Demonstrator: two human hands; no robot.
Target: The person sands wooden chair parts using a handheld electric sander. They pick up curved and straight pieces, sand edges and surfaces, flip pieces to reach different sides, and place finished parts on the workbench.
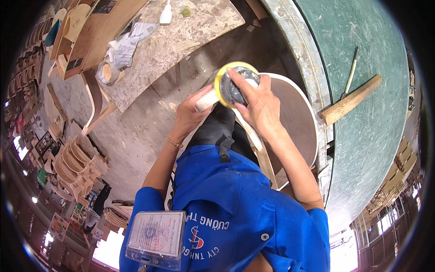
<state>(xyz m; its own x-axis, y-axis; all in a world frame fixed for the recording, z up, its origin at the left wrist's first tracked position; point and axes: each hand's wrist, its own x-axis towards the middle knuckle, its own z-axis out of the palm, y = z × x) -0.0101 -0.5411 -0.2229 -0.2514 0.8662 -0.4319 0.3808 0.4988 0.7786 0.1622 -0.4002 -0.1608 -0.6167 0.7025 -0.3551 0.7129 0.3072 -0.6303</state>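
In front of my body, above my dark-trousered legs, my right hand [261, 105] is closed over a round black sander [230, 90] with a yellow rim. Its fingers spread across the top of the body. My left hand [189, 112] grips a pale wooden piece [207, 100], thumb and fingers wrapped round it. The far end of this piece meets the sander's rim or passes under it; the overlap hides which. A beaded bracelet [174, 143] circles my left wrist.
A round brown panel with a white edge [297, 122] stands by my right forearm. Beyond it, a green surface [367, 140] carries a wooden bar [352, 100] and a thin stick [352, 70]. The worn board [186, 45] at upper left bears a tape roll [107, 72] and a white bottle [166, 14].
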